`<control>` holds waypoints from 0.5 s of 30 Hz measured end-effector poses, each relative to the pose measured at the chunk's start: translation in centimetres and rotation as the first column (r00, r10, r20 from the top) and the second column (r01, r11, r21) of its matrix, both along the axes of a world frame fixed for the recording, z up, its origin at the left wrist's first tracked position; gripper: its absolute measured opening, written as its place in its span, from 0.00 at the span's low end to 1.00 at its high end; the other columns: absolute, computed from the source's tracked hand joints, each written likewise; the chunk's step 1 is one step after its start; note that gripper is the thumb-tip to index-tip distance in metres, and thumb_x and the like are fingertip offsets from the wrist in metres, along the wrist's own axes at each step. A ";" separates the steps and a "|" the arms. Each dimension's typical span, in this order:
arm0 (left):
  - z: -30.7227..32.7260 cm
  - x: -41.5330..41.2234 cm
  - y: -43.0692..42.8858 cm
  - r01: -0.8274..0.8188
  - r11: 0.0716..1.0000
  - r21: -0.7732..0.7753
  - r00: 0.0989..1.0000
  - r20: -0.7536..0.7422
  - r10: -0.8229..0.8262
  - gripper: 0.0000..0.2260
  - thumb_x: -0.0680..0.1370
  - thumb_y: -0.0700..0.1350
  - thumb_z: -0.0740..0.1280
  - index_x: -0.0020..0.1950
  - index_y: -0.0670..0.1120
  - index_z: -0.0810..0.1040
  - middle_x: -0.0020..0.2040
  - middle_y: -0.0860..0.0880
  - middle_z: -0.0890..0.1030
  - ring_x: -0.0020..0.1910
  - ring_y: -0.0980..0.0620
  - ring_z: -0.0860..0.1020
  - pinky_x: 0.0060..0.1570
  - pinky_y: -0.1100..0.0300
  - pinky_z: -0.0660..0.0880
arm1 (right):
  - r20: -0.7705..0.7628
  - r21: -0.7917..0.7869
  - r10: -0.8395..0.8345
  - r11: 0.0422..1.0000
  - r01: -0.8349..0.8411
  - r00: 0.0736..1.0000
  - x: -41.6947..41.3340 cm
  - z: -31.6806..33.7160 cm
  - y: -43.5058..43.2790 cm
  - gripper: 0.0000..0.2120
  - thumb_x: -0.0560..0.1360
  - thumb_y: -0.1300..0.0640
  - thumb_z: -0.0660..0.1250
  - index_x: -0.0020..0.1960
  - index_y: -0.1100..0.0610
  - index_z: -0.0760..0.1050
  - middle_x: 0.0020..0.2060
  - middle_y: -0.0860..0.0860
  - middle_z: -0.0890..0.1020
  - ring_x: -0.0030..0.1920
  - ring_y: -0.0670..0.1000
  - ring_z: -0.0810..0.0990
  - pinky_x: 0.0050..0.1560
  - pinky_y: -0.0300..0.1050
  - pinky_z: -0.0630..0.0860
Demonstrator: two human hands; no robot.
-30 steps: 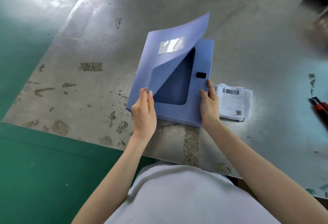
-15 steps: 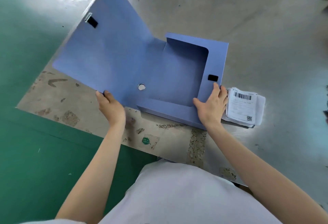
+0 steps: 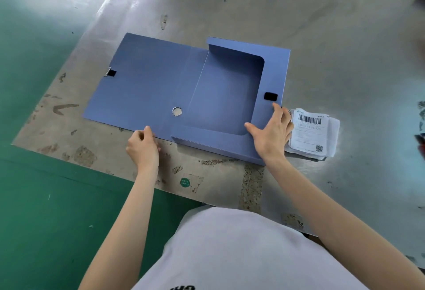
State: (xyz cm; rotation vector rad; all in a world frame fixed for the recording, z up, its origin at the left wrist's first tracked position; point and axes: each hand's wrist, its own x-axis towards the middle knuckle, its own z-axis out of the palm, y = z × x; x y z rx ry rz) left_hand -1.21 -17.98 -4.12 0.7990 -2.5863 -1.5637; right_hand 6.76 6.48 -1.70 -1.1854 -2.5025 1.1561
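A blue file box (image 3: 195, 87) lies opened flat on the grey counter (image 3: 322, 25), its cover spread toward 9 o'clock. The left grip (image 3: 142, 149) curls at the cover's 6 o'clock edge; whether it pinches cannot be told. The right grip (image 3: 270, 134), released and spread, presses the box's 5 o'clock corner. A labelled packet (image 3: 310, 133) lies just beside at 3 o'clock.

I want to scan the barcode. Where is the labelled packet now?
Head view, right side: the packet lies on the table beside the right edge of the open blue folder, just right of the right hand.
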 end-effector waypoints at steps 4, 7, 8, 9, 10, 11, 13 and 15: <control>3.5 0.9 4.1 0.178 0.979 0.103 0.969 -0.195 -0.155 0.09 0.79 0.46 0.61 0.39 0.48 0.74 0.29 0.52 0.76 0.24 0.55 0.75 0.26 0.62 0.73 | -0.101 0.014 -0.022 1.000 0.023 0.995 0.4 0.7 1.1 0.35 0.71 0.53 0.72 0.73 0.56 0.59 0.72 0.54 0.61 0.68 0.58 0.60 0.69 0.54 0.56; 5.7 1.6 8.4 0.366 0.921 0.133 0.909 -0.261 -0.324 0.07 0.79 0.43 0.63 0.41 0.47 0.75 0.31 0.52 0.79 0.28 0.55 0.79 0.28 0.64 0.75 | -0.156 0.013 -0.085 0.996 0.088 0.984 0.9 1.5 3.0 0.33 0.72 0.55 0.72 0.72 0.56 0.60 0.70 0.52 0.64 0.67 0.56 0.61 0.65 0.47 0.55; 6.1 2.0 9.9 0.434 0.890 0.141 0.881 -0.271 -0.387 0.06 0.79 0.42 0.63 0.43 0.45 0.76 0.32 0.52 0.80 0.31 0.55 0.80 0.31 0.63 0.77 | -0.166 0.012 -0.116 0.993 0.120 0.979 1.1 1.7 3.8 0.33 0.72 0.55 0.71 0.72 0.56 0.61 0.70 0.52 0.64 0.66 0.56 0.61 0.63 0.45 0.54; 6.3 2.5 11.3 0.500 0.852 0.152 0.850 -0.277 -0.449 0.05 0.79 0.41 0.63 0.44 0.44 0.76 0.34 0.52 0.81 0.33 0.56 0.81 0.34 0.63 0.78 | -0.174 0.009 -0.151 0.988 0.155 0.973 1.4 1.9 4.6 0.32 0.72 0.55 0.71 0.71 0.56 0.61 0.69 0.52 0.65 0.66 0.56 0.62 0.62 0.44 0.54; 6.4 3.0 12.6 0.560 0.813 0.162 0.816 -0.278 -0.507 0.04 0.79 0.40 0.63 0.46 0.44 0.76 0.36 0.52 0.82 0.35 0.56 0.82 0.37 0.62 0.79 | -0.178 0.005 -0.187 0.982 0.191 0.966 1.7 2.1 5.5 0.32 0.71 0.55 0.71 0.71 0.56 0.62 0.69 0.52 0.66 0.66 0.56 0.62 0.61 0.43 0.55; 6.3 3.5 13.9 0.616 0.770 0.167 0.779 -0.271 -0.565 0.04 0.79 0.40 0.63 0.47 0.43 0.77 0.38 0.52 0.82 0.37 0.57 0.82 0.39 0.62 0.79 | -0.177 0.001 -0.227 0.973 0.231 0.958 2.2 2.2 6.4 0.31 0.71 0.55 0.71 0.71 0.56 0.62 0.69 0.53 0.66 0.66 0.56 0.63 0.62 0.44 0.56; 6.0 4.5 16.0 0.702 0.690 0.176 0.710 -0.238 -0.662 0.04 0.79 0.40 0.63 0.50 0.43 0.77 0.41 0.51 0.83 0.41 0.58 0.82 0.44 0.61 0.79 | -0.166 -0.010 -0.299 0.954 0.301 0.940 3.3 2.2 8.1 0.31 0.71 0.55 0.71 0.70 0.57 0.63 0.68 0.54 0.67 0.66 0.57 0.63 0.65 0.48 0.59; 5.7 5.1 17.7 0.761 0.620 0.194 0.649 -0.201 -0.734 0.05 0.79 0.42 0.64 0.53 0.43 0.77 0.45 0.50 0.83 0.46 0.57 0.82 0.51 0.57 0.79 | -0.153 -0.039 -0.347 0.938 0.345 0.925 4.7 1.9 9.5 0.30 0.71 0.56 0.70 0.70 0.57 0.63 0.68 0.55 0.68 0.66 0.58 0.63 0.65 0.48 0.60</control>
